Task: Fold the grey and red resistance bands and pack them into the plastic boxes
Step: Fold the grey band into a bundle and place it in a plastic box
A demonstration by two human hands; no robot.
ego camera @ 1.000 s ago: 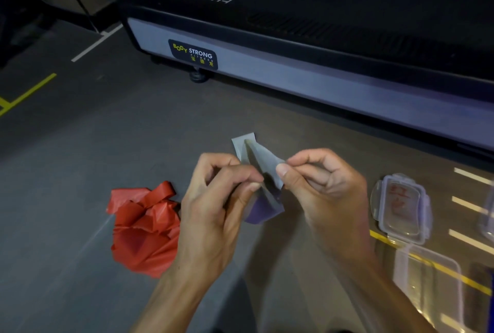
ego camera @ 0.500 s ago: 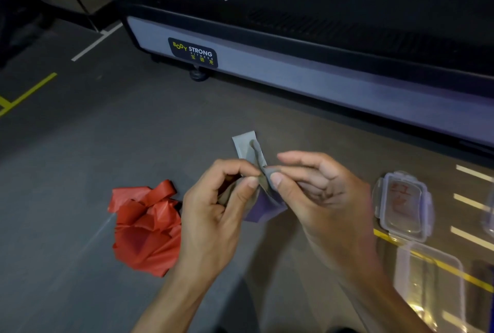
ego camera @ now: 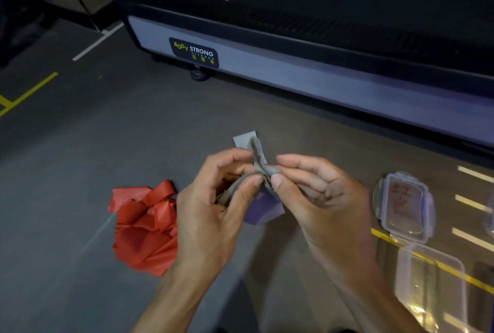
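— Grey gym floor [ego camera: 80,159] carries everything, with yellow and white lines painted on it, and a treadmill [ego camera: 294,86] marked "Body Strong Fitness" stands along the far side. Where is the grey band?

— Up off the floor, between the two hands. The grey resistance band [ego camera: 256,156] is bunched into narrow folds; one flat end sticks up above the fingers, and a darker flap hangs below the hands.

— How do the hands hold it?

— The left hand [ego camera: 213,215] has its fingers curled, thumb and forefinger pinching the band's lower folds. The right hand [ego camera: 320,199] pinches the same bundle from the other side — thumb tip pressed against the folds, the other fingers bent loosely behind it. The two thumbs sit just beside each other.

— And the red one?

— The red resistance band [ego camera: 144,228] lies crumpled in a loose heap on the floor, just left of the left wrist, untouched by either hand.

— The boxes?

— Toward the right edge of the floor. A clear plastic lid [ego camera: 403,207] with red writing on it lies flat, and nearer the lower right corner sits an open plastic box [ego camera: 433,290] — transparent, over a yellow line. I cannot tell whether anything is inside it. Part of another clear piece shows at the very right edge, too cut off to identify.
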